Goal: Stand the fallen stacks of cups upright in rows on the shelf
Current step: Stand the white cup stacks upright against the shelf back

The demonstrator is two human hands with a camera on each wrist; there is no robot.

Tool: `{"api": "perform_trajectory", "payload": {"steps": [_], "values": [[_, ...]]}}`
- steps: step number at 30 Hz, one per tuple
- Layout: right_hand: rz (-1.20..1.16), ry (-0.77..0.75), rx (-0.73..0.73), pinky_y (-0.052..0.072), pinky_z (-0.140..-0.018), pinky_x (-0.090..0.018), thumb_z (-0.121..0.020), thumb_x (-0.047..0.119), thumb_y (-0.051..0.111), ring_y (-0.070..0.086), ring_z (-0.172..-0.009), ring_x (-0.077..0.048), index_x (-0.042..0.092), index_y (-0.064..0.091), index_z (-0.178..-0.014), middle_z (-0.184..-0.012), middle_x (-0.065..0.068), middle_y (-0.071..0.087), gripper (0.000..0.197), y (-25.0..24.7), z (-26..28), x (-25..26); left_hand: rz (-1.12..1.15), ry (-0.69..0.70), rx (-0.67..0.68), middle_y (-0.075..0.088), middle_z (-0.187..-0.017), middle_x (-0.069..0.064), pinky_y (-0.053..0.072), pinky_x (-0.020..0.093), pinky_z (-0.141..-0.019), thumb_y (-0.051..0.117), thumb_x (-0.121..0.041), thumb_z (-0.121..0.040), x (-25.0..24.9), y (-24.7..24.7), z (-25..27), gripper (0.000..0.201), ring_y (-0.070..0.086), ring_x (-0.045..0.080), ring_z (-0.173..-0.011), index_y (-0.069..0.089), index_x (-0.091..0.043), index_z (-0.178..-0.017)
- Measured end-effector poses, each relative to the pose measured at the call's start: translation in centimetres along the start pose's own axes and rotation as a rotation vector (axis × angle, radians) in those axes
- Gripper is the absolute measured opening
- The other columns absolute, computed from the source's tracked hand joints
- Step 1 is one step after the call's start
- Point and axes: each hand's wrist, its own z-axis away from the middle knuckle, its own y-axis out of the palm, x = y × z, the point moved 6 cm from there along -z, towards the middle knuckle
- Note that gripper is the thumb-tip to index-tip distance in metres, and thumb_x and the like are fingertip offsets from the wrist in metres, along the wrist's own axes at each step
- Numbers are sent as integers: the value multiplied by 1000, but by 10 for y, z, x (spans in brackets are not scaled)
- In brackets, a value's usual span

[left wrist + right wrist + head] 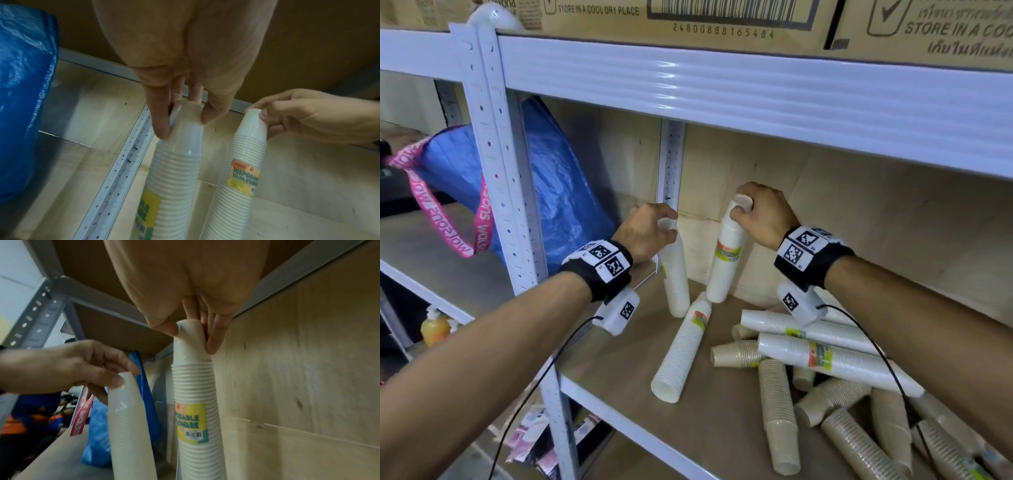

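Note:
Two white cup stacks stand near the shelf's back left corner. My left hand (654, 224) pinches the top of the left stack (675, 274), seen close in the left wrist view as the left stack (174, 170) under my fingers (160, 120). My right hand (750, 209) grips the top of the right stack (724, 260), which carries a yellow label and leans slightly; in the right wrist view the right stack (195, 402) stands beside the plywood wall. A third white stack (681, 349) lies fallen in front. Several white and brown stacks (825, 377) lie in a heap to the right.
The wooden shelf board (619, 363) has bare room at the front left. A white steel post (496, 164) and upper beam (756, 99) frame the bay. A blue bag (558, 192) with pink straps sits left of it. Cardboard boxes (688, 20) rest above.

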Motion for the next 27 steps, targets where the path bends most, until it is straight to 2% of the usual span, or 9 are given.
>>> {"api": "perform_trajectory", "payload": {"steps": [4, 7, 11, 14, 17, 22, 27], "values": [[-65, 9, -26, 36, -75, -18, -86, 22, 59, 51, -89, -10, 12, 64, -105, -104, 3, 65, 22, 0, -20, 6, 6, -21, -1, 63, -126, 7, 51, 29, -86, 70, -18, -86, 1, -1, -26, 29, 61, 25, -108, 65, -22, -114], [-108, 16, -11, 36, -77, -17, -88, 22, 58, 51, -91, -7, 11, 64, -111, -117, 1, 67, 26, 9, -32, 13, -2, -47, -9, 62, -126, 7, 54, 34, -89, 72, -23, -85, 6, -6, -45, 24, 61, 25, -108, 66, -27, -108], [-141, 21, 42, 39, -79, -19, -89, 22, 59, 57, -100, -13, 10, 62, -117, -122, -2, 65, 31, 31, -43, 23, -43, -39, -37, 64, -126, 6, 53, 39, -95, 71, -28, -84, 7, -15, -62, 26, 61, 25, -110, 70, -23, -110], [-141, 35, 77, 39, -80, -19, -88, 24, 59, 60, -108, -19, 11, 62, -118, -122, -2, 65, 33, 54, -49, 26, -68, -38, -34, 63, -130, 5, 50, 38, -99, 70, -28, -84, 10, -18, -72, 30, 59, 24, -115, 71, -21, -114], [-131, 52, 113, 40, -82, -20, -88, 24, 60, 60, -110, -23, 10, 62, -122, -123, -5, 64, 37, 75, -53, 27, -90, -42, -19, 61, -131, 3, 49, 40, -100, 68, -30, -85, 14, -16, -80, 32, 58, 23, -117, 71, -22, -116], [-116, 64, 167, 40, -77, -22, -87, 25, 60, 60, -105, -25, 10, 63, -117, -119, -7, 65, 34, 100, -62, 24, -114, -62, 24, 60, -132, 2, 49, 42, -100, 69, -37, -83, 24, -8, -87, 35, 57, 23, -117, 70, -24, -116], [-112, 98, 192, 38, -73, -23, -87, 24, 60, 56, -91, -20, 12, 65, -113, -112, -7, 66, 29, 114, -66, 16, -115, -53, 56, 65, -125, 3, 52, 39, -95, 69, -35, -86, 30, 0, -89, 35, 61, 22, -109, 72, -19, -116]]}}
